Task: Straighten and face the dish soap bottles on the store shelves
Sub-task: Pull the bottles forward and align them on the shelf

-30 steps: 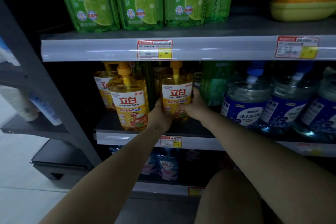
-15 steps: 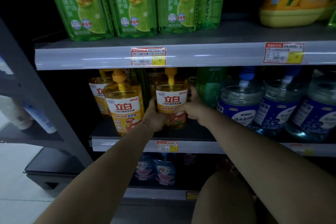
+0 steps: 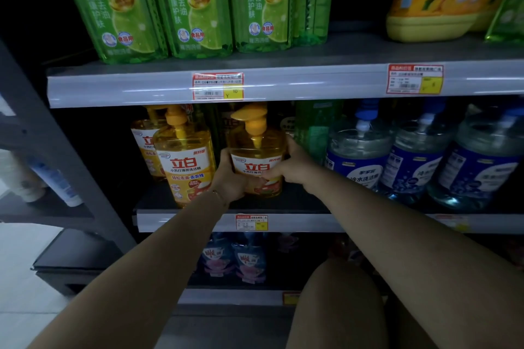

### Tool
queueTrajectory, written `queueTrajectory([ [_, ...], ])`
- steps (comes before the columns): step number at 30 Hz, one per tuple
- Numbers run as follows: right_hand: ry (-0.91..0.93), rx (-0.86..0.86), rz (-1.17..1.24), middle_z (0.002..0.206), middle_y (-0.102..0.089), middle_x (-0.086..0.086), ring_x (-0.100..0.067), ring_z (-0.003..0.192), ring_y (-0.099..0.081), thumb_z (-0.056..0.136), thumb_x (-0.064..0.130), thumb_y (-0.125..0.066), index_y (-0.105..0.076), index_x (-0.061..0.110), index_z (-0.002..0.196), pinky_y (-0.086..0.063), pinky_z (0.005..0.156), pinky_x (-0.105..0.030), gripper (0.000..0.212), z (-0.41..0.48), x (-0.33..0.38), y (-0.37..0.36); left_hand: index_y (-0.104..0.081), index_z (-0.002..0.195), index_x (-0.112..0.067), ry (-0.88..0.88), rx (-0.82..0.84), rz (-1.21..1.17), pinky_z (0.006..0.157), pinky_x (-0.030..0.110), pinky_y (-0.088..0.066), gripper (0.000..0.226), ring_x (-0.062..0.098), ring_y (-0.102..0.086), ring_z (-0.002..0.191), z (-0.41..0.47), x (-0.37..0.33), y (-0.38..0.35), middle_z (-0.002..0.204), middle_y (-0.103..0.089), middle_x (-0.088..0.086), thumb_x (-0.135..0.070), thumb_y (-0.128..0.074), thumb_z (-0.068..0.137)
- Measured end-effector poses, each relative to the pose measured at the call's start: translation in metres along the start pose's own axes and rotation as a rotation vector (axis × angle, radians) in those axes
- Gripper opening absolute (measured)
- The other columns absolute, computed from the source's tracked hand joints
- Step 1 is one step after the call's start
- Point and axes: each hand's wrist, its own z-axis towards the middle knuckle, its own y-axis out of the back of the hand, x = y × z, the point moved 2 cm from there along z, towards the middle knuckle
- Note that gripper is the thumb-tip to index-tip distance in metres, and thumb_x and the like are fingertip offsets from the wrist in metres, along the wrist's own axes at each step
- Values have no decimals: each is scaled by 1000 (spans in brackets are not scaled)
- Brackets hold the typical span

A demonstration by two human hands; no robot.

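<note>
An orange pump bottle of dish soap (image 3: 256, 150) stands on the middle shelf (image 3: 283, 222), tipped towards me, its pump head and label facing front. My left hand (image 3: 231, 178) grips its lower left side. My right hand (image 3: 289, 168) grips its right side, thumb across the label. A second orange pump bottle (image 3: 188, 161) stands just to the left, label forward, and a third orange bottle (image 3: 143, 144) sits behind that one.
Large clear jugs with blue labels (image 3: 360, 156) crowd the shelf to the right. Green bottles (image 3: 187, 0) and a yellow jug (image 3: 436, 0) fill the top shelf (image 3: 312, 82). Blue bottles (image 3: 241, 258) stand on the lower shelf. My knee (image 3: 334, 309) is at the bottom.
The held bottle has tipped forward towards me, its pump head now pointing at the front. My right thumb has slid across the label. The camera has dropped a little.
</note>
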Motion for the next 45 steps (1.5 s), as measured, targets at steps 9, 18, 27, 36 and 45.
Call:
queueTrajectory([
  [9,98,48,-77,142,-46,-2,-21,131,-41,70,0,-79,-34,27,143,-37,91,-29,89,-25,-3,14,-34,118,-53,-198,74,129,105,50,-42,87,22,-48,127,-27,-5,7,128,-55,-7,-17,-88,59],
  [18,249,32,-136,136,-50,6,-16,130,-42,65,5,-83,-42,36,134,-38,105,-41,86,-57,16,44,-41,128,-43,-404,84,128,101,45,-48,82,15,-52,126,-56,-30,2,132,-57,-7,-33,-88,61],
  [27,451,-17,-127,121,-60,12,-9,121,-51,63,0,-84,-53,38,116,-44,103,-45,72,-105,63,101,-35,136,-18,-582,124,52,94,30,-52,79,9,-55,120,-84,-92,-31,130,-55,1,1,-78,72],
  [36,544,-127,-166,121,-61,10,6,110,-55,68,-2,-80,-49,18,134,-48,93,-22,76,-150,78,155,-39,135,-24,-621,197,0,95,46,-52,90,20,-56,120,-98,-133,-79,128,-58,6,-25,-88,60],
  [45,526,-211,-172,118,-62,11,4,111,-54,67,-3,-81,-54,14,132,-47,92,-18,72,-168,59,172,-40,129,-27,-616,227,-29,92,39,-54,81,20,-56,117,-101,-135,-109,126,-56,5,-7,-84,64],
])
